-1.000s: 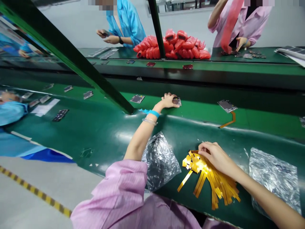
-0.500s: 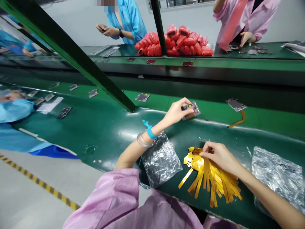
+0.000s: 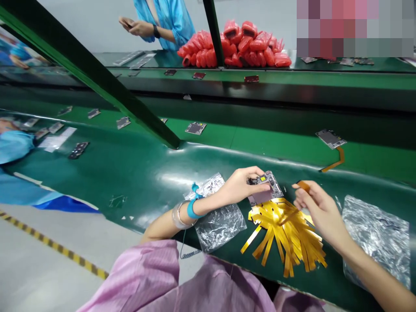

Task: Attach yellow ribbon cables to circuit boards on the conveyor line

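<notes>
A circuit board (image 3: 267, 188) with a small yellow square is gripped at its left edge by my left hand (image 3: 242, 185), above the top of the flex cable pile. Just to the right, my right hand (image 3: 313, 199) pinches one orange flex cable (image 3: 303, 186), whose strip hangs down toward the pile. The pile of yellow-orange flex cables (image 3: 286, 236) lies fanned out on the green mat below both hands. My left wrist wears a blue strap and a clear bangle.
Clear plastic bags (image 3: 221, 225) (image 3: 377, 234) lie on both sides of the pile. Boards (image 3: 196, 128) and a board with a cable attached (image 3: 330, 138) rest on the green belt. A slanted green post (image 3: 130, 104) stands left. Across are red-wrapped bundles (image 3: 243, 43) and a person in blue.
My left hand has brought the board from the belt's edge down toward the pile. My right hand has lifted a cable off the pile, up and to the right.
</notes>
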The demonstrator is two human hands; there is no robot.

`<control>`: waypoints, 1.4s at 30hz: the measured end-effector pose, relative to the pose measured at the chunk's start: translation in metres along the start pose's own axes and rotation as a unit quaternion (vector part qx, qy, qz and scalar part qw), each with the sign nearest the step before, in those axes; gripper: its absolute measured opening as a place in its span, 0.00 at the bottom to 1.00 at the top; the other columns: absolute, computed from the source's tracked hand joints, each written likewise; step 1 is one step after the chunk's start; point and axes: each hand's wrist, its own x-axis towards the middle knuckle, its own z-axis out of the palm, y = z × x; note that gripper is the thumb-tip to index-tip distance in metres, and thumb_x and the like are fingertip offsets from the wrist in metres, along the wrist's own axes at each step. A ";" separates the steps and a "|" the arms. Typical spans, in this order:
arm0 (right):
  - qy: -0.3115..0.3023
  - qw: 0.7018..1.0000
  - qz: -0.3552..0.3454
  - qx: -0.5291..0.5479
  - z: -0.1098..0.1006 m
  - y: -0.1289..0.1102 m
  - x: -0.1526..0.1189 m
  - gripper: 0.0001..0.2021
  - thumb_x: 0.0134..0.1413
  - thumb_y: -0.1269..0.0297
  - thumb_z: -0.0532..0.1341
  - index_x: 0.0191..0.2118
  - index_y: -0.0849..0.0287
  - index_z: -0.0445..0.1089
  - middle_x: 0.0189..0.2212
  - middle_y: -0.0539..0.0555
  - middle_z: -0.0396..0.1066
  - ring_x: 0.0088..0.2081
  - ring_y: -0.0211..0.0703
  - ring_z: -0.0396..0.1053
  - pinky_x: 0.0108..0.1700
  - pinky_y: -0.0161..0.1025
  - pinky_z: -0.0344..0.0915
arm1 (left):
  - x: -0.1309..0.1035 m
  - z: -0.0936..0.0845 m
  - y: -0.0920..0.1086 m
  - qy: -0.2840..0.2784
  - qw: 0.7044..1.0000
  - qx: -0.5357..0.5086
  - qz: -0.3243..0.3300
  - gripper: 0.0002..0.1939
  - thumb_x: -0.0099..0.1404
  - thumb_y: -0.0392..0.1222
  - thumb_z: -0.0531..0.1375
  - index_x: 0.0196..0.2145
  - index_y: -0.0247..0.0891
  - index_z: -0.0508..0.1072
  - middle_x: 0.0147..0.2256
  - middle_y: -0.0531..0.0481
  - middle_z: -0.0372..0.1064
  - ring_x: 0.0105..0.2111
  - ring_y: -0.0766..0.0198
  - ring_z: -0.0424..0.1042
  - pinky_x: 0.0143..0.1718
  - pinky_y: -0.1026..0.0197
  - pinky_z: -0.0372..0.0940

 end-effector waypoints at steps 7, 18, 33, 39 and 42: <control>0.030 0.988 -0.054 -0.144 0.006 -0.018 -0.024 0.10 0.63 0.53 0.65 0.37 0.54 0.74 0.21 0.43 0.53 0.24 0.39 0.56 0.29 0.38 0.57 | -0.029 0.032 0.006 -0.035 0.999 -0.035 -0.004 0.19 0.63 0.51 0.69 0.34 0.38 0.63 0.34 0.52 0.74 0.32 0.68 0.71 0.32 0.65 0.65; 0.108 0.968 -0.126 -0.188 0.008 -0.020 -0.033 0.05 0.63 0.61 0.66 0.36 0.54 0.76 0.18 0.42 0.57 0.21 0.36 0.59 0.26 0.34 0.59 | -0.043 0.039 0.011 -0.007 0.997 0.066 0.038 0.19 0.68 0.53 0.63 0.33 0.40 0.60 0.27 0.55 0.69 0.25 0.69 0.67 0.26 0.65 0.60; -0.056 0.998 0.031 0.016 -0.002 -0.028 -0.050 0.11 0.69 0.50 0.60 0.49 0.47 0.64 0.23 0.42 0.58 0.23 0.35 0.59 0.24 0.30 0.60 | -0.023 0.035 0.018 -0.064 0.943 -0.252 -0.207 0.22 0.55 0.51 0.73 0.34 0.36 0.66 0.29 0.56 0.66 0.26 0.72 0.64 0.28 0.66 0.57; -0.133 0.984 0.115 0.026 -0.007 -0.036 -0.044 0.18 0.65 0.46 0.63 0.33 0.55 0.72 0.25 0.48 0.70 0.23 0.34 0.72 0.27 0.30 0.70 | -0.030 0.028 0.025 -0.131 0.970 -0.133 -0.156 0.21 0.54 0.51 0.75 0.34 0.35 0.71 0.30 0.56 0.67 0.27 0.71 0.64 0.27 0.66 0.58; -0.126 0.983 0.130 0.032 -0.006 -0.038 -0.043 0.16 0.62 0.46 0.66 0.35 0.54 0.76 0.32 0.52 0.77 0.34 0.43 0.81 0.38 0.33 0.78 | -0.035 0.026 0.025 -0.152 0.975 -0.099 -0.127 0.19 0.57 0.50 0.73 0.34 0.35 0.72 0.30 0.56 0.67 0.29 0.71 0.64 0.30 0.66 0.59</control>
